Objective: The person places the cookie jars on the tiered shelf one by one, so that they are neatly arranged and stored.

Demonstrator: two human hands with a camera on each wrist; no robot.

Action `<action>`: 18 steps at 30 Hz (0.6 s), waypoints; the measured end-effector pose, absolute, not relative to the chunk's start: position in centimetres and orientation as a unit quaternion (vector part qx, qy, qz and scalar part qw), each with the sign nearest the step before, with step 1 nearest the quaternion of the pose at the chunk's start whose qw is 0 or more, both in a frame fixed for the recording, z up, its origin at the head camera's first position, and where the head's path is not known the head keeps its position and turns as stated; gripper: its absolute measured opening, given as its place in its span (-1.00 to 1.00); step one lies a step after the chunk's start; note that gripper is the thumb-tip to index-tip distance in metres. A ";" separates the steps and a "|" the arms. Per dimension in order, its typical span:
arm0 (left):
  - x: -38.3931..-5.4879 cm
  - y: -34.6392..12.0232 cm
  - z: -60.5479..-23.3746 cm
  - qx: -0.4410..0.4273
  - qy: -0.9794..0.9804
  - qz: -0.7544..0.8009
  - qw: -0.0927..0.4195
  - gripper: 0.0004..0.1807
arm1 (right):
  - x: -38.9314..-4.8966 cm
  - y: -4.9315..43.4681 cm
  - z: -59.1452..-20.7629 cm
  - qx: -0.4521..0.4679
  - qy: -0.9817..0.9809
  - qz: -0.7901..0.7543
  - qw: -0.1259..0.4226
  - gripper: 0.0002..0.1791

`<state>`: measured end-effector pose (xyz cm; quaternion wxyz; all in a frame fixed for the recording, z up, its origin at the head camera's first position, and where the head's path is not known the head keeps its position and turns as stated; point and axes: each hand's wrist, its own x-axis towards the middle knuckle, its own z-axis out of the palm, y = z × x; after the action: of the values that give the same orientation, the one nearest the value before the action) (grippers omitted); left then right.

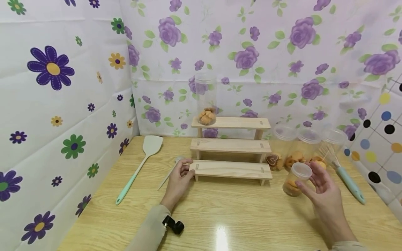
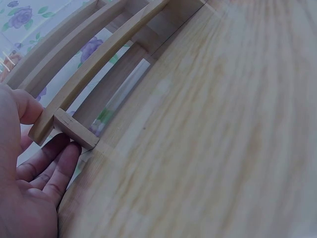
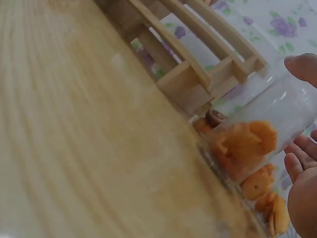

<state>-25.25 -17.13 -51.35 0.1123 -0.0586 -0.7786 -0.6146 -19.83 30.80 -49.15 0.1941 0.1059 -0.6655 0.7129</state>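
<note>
A three-step wooden display rack point(image 1: 230, 168) stands on the table. My left hand point(image 1: 179, 178) grips the left end of its lowest step. In the left wrist view, the left fingers point(image 2: 62, 166) curl below the step's end. A small clear lidded jar point(image 1: 292, 186) with orange-brown cookies inside stands right of the rack. Around its right side is my right hand point(image 1: 326, 195), thumb in front and fingers behind, loosely spread. Seen from the right wrist, the jar point(image 3: 242, 146) lies between the thumb point(image 3: 303, 68) and the fingers.
A tall jar point(image 1: 206, 101) with cookies stands on the top step's left end. Several tall cookie jars point(image 1: 284, 146) line up right of the rack, beside a whisk point(image 1: 348, 179). At left lie a spatula point(image 1: 138, 174) and a thin-handled utensil point(image 1: 166, 179). Floral cloth point(image 1: 267, 90) hangs behind.
</note>
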 end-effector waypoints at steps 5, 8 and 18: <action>-25.1 -17.2 -51.2 -0.055 -0.779 -0.615 0.110 -0.61 | -20.1 30.9 -50.1 0.089 -0.733 0.647 0.190 -0.08; -25.1 -17.2 -51.2 -0.051 -0.779 -0.615 0.111 -0.60 | -20.4 31.1 -50.7 0.082 -0.756 0.621 0.192 -0.12; -25.0 -17.0 -51.1 -0.056 -0.778 -0.616 0.107 -0.60 | -20.3 31.4 -51.7 0.068 -0.789 0.581 0.188 -0.25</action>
<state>-25.05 -17.05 -51.12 0.1070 -0.0556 -0.7781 -0.6164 -20.34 31.43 -51.70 0.1875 0.0676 -0.7891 0.5810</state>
